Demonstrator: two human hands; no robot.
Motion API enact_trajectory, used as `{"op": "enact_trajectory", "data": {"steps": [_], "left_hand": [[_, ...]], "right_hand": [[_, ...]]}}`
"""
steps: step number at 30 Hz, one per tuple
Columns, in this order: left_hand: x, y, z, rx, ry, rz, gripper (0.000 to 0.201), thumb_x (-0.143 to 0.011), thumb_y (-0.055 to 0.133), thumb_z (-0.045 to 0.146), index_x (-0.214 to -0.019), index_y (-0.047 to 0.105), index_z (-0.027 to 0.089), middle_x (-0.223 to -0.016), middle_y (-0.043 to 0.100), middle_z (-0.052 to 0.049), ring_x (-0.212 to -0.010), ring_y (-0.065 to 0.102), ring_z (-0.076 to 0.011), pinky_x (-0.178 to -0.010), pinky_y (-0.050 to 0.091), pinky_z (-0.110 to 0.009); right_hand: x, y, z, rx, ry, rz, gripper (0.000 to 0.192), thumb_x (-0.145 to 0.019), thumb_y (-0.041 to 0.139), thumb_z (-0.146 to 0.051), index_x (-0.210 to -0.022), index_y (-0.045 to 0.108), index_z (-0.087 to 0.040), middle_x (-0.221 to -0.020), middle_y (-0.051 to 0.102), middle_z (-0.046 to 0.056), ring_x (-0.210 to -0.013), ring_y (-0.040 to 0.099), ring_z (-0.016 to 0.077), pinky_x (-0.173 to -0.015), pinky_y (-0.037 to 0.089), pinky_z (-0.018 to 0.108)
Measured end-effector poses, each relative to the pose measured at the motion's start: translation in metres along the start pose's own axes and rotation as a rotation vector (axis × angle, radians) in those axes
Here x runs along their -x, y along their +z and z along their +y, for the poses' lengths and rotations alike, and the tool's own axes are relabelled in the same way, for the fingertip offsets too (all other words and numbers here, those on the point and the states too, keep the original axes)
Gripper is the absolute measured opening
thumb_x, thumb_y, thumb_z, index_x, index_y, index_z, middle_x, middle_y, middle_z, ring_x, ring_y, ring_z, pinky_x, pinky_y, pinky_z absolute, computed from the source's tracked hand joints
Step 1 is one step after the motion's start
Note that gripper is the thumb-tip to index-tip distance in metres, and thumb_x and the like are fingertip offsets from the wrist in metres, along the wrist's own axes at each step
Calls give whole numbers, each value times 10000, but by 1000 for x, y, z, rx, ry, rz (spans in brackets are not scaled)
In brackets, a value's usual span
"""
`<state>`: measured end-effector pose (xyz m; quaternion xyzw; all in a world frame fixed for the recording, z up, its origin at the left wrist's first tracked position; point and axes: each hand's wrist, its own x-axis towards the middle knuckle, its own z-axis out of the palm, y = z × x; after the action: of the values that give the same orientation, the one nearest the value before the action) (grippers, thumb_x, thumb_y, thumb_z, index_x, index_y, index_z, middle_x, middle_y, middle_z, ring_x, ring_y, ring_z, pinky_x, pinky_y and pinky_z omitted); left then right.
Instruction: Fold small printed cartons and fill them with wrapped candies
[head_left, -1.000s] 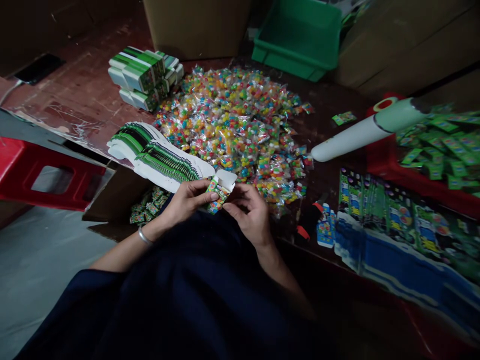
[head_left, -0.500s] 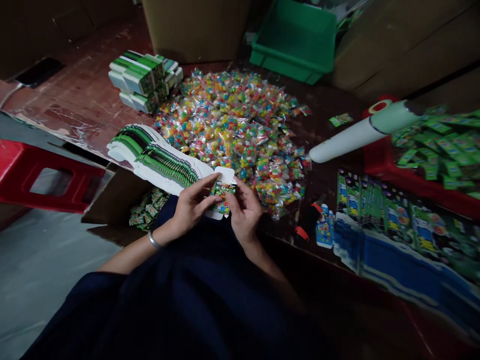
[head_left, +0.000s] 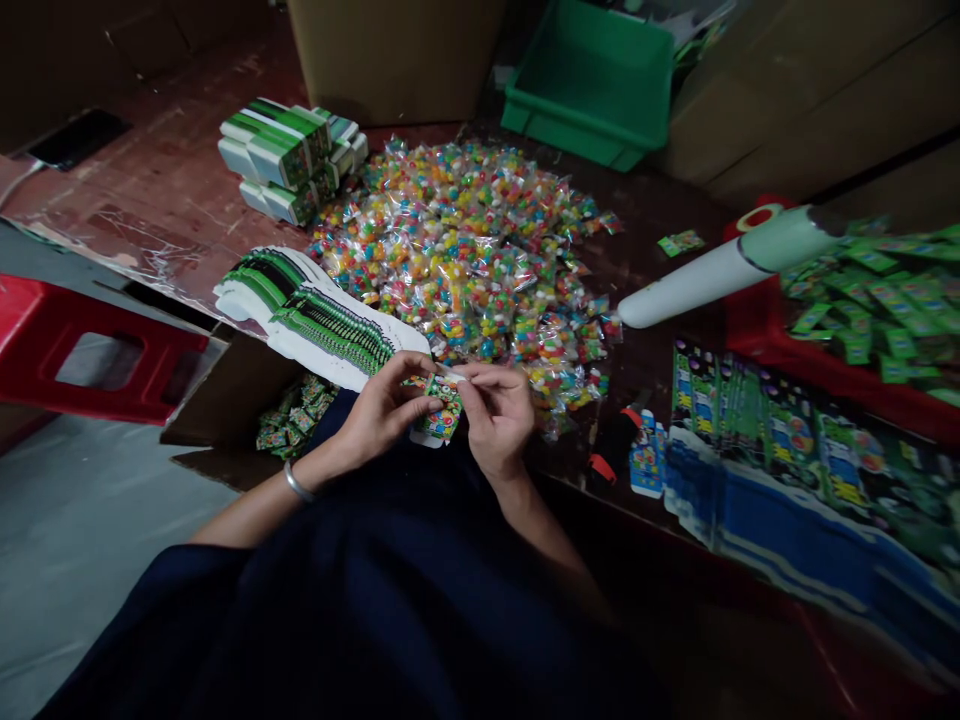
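Note:
Between both hands is a small printed candy box point(head_left: 441, 412), mostly green with bright pictures. My left hand point(head_left: 386, 405) grips its left side, thumb across the front. My right hand point(head_left: 499, 415) pinches at its top right, where the white top flap is folded down and partly hidden by the fingers. Just beyond the hands lies a heap of clear bags of jelly beans point(head_left: 465, 250). A fanned row of flat green and white cartons point(head_left: 330, 325) reaches from the left almost to my left hand.
Bundled cartons point(head_left: 277, 150) stand behind the fan, and a green tray point(head_left: 589, 90) at the back. At right are a white-green tube point(head_left: 697, 285), a red bin point(head_left: 757, 310) of green packets and printed sheets point(head_left: 795, 500). A cardboard box point(head_left: 217, 400) of filled packs sits below left, beside a red stool point(head_left: 90, 350).
The box's white top flap stood upright before and is now folded down under my fingers. My right hand has shifted up to the top edge.

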<state>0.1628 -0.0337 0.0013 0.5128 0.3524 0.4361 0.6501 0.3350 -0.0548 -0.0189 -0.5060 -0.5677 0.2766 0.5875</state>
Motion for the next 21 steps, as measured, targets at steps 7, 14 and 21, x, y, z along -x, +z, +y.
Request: {"op": "enact_trajectory", "data": {"steps": [7, 14, 21], "left_hand": [[2, -3, 3, -56, 42, 16, 349, -885, 798, 335, -1064, 524, 213, -1040, 562, -20, -836, 647, -119, -749, 600, -228], [4, -12, 2, -251, 106, -76, 340, -920, 751, 265, -1190, 551, 210, -1154, 678, -88, -998, 701, -191, -843, 636, -287], [7, -10, 8, -240, 76, -87, 391, -944, 719, 261, -1325, 654, 205, -1245, 709, -126, -1065, 713, -232, -890, 635, -336]], "right_hand": [[-15, -2, -19, -176, 136, -149, 211, -896, 773, -408, -858, 642, -246, -892, 690, 12, -849, 680, 172, -772, 571, 308], [-29, -16, -19, -144, 346, -261, 224, -828, 815, -395, -777, 688, -218, -764, 706, -4, -706, 640, 151, -672, 540, 291], [-25, -19, -21, 8, 138, -277, 187, -926, 727, -349, -779, 686, -240, -850, 724, 19, -800, 684, 178, -719, 572, 315]]}}
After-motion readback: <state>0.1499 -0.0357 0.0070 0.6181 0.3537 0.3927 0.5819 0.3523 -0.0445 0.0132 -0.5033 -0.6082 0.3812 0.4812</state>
